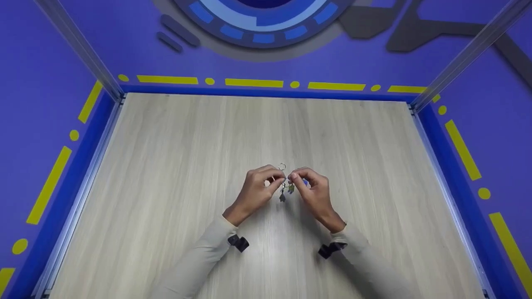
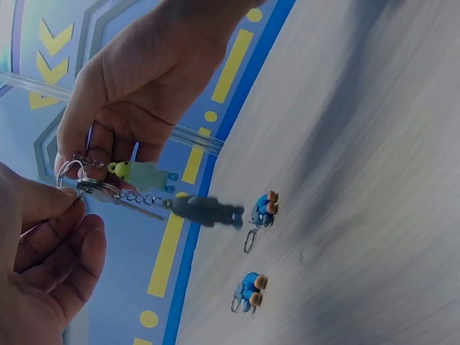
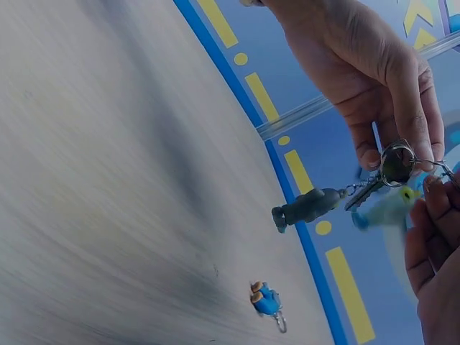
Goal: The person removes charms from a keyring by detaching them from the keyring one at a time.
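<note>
My left hand (image 1: 259,189) pinches a metal key ring (image 2: 70,171) between thumb and fingertips, at chest side of the table's middle. From the ring hang a key (image 3: 365,192) and, on a short chain, a grey figure charm (image 2: 208,211). Facing it, my right hand (image 1: 314,191) pinches near the chain (image 2: 91,159) of a pale green figure charm with a yellow-green head (image 2: 140,176). Both hands' fingertips nearly meet around the ring. In the right wrist view, the left hand's thumb and fingers (image 3: 410,136) lie against the ring.
Two blue figure keychains (image 2: 264,208) lie on the wood-grain table (image 1: 187,158) beneath the hands, each with a metal ring; the hands mostly hide them from the head view. Blue walls (image 1: 266,68) with yellow marks and metal posts (image 1: 457,62) border the table.
</note>
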### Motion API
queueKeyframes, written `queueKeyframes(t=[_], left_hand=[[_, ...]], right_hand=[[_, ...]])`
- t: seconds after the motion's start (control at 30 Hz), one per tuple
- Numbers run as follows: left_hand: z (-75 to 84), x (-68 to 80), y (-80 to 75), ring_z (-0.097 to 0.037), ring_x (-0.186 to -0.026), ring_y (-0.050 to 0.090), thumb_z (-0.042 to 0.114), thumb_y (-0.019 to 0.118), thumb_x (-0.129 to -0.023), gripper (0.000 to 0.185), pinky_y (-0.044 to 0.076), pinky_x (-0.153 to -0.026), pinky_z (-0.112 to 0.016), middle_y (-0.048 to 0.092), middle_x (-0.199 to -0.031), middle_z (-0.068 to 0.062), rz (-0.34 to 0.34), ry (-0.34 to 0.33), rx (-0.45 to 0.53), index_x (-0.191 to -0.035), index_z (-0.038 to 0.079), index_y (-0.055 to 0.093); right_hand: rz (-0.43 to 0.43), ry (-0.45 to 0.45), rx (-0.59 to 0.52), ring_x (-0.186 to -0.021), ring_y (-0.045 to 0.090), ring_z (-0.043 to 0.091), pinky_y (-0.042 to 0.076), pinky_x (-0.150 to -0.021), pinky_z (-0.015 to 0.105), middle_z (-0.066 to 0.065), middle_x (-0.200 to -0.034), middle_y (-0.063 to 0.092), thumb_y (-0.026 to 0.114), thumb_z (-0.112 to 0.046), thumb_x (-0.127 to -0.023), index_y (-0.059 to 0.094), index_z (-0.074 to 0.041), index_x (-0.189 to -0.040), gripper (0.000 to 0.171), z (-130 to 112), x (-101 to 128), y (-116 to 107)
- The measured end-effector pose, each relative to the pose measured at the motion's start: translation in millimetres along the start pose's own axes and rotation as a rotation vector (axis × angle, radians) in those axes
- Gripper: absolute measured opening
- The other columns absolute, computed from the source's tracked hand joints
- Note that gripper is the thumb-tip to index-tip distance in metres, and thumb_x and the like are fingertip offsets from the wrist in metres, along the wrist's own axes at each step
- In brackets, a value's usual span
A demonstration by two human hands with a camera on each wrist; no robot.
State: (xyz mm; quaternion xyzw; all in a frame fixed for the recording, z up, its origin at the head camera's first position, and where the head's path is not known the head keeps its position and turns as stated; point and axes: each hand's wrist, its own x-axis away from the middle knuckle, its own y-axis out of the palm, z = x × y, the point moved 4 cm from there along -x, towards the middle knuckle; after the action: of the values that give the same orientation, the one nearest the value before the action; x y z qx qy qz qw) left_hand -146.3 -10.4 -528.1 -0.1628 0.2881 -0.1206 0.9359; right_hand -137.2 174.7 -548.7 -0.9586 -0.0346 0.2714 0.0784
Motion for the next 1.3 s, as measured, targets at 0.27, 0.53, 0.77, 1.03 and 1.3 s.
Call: queueKeyframes(t=[0.27, 0.53, 0.77, 1.03, 1.3], left_hand=[[-11.1, 0.8, 5.1, -0.014, -0.095, 0.074, 0.007, 0.078, -0.103, 0.01, 0.063, -0.08, -0.036, 0.078, -0.103, -0.003, -0.081, -0.297, 0.234, -0.112, 0.005, 0.077], [-19.8, 1.5, 9.8, -0.016, -0.092, 0.074, 0.006, 0.074, -0.104, 0.012, 0.061, -0.078, -0.029, 0.079, -0.103, -0.008, -0.173, -0.469, 0.41, -0.109, -0.004, 0.079], [-22.5, 2.6, 6.3, -0.015, -0.088, 0.071, 0.005, 0.076, -0.103, 0.013, 0.06, -0.079, -0.028, 0.079, -0.1, -0.007, -0.126, -0.476, 0.426, -0.107, -0.006, 0.08], [-13.7, -1.2, -1.1, -0.015, -0.085, 0.075, 0.007, 0.082, -0.099, 0.006, 0.061, -0.081, -0.031, 0.082, -0.095, -0.003, 0.069, -0.385, 0.275, -0.102, 0.003, 0.085], [-5.6, -4.0, -3.1, -0.012, -0.082, 0.073, 0.001, 0.082, -0.097, 0.006, 0.061, -0.077, -0.031, 0.082, -0.093, -0.001, 0.113, -0.165, 0.084, -0.1, 0.006, 0.086]], right_hand=[[0.041, -0.015, 0.003, -0.088, 0.071, 0.019, 0.057, -0.085, 0.025, 0.015, -0.093, 0.075, 0.066, 0.011, -0.105, 0.075, 0.002, -0.103, 0.013, -1.8, 0.4, -4.0], [0.054, -0.027, -0.024, -0.088, 0.07, 0.017, 0.058, -0.084, 0.026, 0.016, -0.093, 0.074, 0.067, 0.013, -0.103, 0.074, 0.004, -0.101, 0.012, -1.0, 0.7, -4.2], [0.065, -0.048, -0.007, -0.08, 0.067, 0.025, 0.057, -0.076, 0.023, 0.014, -0.092, 0.074, 0.068, 0.015, -0.101, 0.076, 0.003, -0.1, 0.015, 0.7, -0.2, -6.2], [0.051, -0.093, 0.066, -0.077, 0.065, 0.017, 0.056, -0.073, 0.024, 0.008, -0.094, 0.075, 0.073, 0.014, -0.098, 0.078, -0.004, -0.098, 0.018, 0.4, -4.3, -9.5], [0.041, -0.089, 0.107, -0.08, 0.065, 0.016, 0.054, -0.079, 0.021, 0.01, -0.092, 0.075, 0.072, 0.018, -0.096, 0.076, -0.001, -0.096, 0.019, 1.9, -2.9, -9.1]])
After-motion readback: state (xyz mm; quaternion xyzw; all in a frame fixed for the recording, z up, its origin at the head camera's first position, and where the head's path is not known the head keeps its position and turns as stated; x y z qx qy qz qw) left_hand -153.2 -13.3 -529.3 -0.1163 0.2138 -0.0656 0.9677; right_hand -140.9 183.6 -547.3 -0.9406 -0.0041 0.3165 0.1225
